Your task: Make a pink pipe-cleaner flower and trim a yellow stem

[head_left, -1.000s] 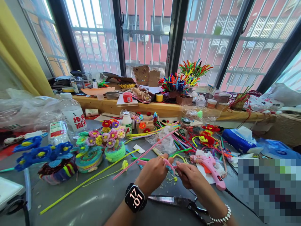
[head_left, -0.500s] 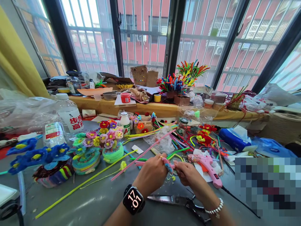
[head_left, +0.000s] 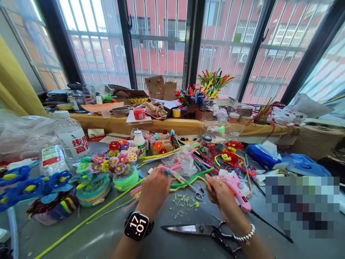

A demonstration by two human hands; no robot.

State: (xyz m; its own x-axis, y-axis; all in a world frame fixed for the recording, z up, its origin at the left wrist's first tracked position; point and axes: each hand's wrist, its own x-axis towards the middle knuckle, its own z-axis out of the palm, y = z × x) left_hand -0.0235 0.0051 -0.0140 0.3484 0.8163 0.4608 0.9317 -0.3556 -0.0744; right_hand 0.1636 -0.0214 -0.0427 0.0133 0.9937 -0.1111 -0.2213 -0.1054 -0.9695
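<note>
Left fingertips (head_left: 161, 172) pinch a pink pipe cleaner (head_left: 172, 167) at its looped, blue-tipped end, on the far side of the knuckles. The left hand (head_left: 154, 189) is fisted, back up, and its wrist with a watch (head_left: 136, 226) angles in from the near edge. The right hand (head_left: 219, 190) sits apart to the right, fingers curled inward just beside the glue gun (head_left: 237, 187); whether they grip anything cannot be told. Small scissors (head_left: 192, 186) lie between the hands, with large scissors (head_left: 199, 229) nearer, on the table (head_left: 107, 230).
</note>
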